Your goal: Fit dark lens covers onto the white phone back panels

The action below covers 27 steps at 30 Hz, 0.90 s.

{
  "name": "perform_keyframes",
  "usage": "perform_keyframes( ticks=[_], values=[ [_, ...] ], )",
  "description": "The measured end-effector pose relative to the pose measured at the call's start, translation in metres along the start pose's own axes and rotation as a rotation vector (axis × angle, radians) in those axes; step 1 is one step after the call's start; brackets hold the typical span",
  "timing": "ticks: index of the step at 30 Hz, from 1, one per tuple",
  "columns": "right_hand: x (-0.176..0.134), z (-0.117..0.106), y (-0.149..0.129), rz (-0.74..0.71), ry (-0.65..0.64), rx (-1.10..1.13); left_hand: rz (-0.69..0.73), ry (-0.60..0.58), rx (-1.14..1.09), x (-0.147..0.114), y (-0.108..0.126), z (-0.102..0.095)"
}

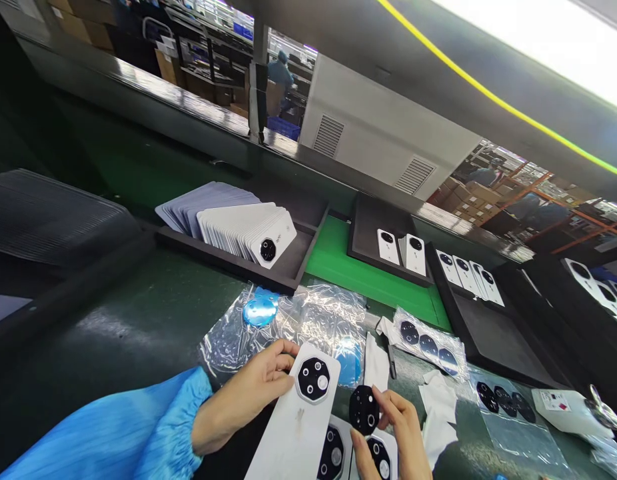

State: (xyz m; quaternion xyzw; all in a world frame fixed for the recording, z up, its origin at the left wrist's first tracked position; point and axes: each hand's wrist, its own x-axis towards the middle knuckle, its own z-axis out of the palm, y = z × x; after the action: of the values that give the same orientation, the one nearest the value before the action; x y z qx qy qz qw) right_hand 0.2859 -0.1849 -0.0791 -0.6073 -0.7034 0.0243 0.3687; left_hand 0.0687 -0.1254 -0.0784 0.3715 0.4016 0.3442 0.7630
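Observation:
My left hand [256, 383] grips the edge of a white phone back cover [293, 430], tilted up, with a black camera ring on its upper end. Between thumb and fingers, my right hand [396, 427] holds a round black camera lens cover [363, 409] with several holes, just right of that cover and apart from it. Below both hands lie more white back covers [338, 437] with black camera areas, partly hidden by the held cover and my right hand. Beyond my hands, clear plastic film [308, 313] with blue round pieces [260, 311] is spread on the bench.
A black tray [308, 247] of fanned white and grey covers stands ahead. Further trays [368, 220] with covers are to the right. Bagged lens covers [431, 343], crumpled white cloths [438, 407] and a white bottle [571, 410] lie at right. Dark stacked trays [53, 213] are at left.

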Motion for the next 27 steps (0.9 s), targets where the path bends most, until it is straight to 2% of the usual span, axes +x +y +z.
perform_keyframes(
  ticks=[10, 19, 27],
  values=[
    [0.003, 0.0, -0.004, -0.078, 0.012, 0.04, 0.035, -0.054, 0.008, -0.004, 0.002, 0.001],
    [0.012, -0.002, -0.012, -0.167, -0.124, 0.067, 0.059, -0.091, 0.029, -0.008, 0.0, 0.005],
    [0.015, 0.014, -0.023, -0.234, -0.179, 0.081, 0.047, -0.106, 0.028, -0.016, 0.002, 0.008]
  ],
)
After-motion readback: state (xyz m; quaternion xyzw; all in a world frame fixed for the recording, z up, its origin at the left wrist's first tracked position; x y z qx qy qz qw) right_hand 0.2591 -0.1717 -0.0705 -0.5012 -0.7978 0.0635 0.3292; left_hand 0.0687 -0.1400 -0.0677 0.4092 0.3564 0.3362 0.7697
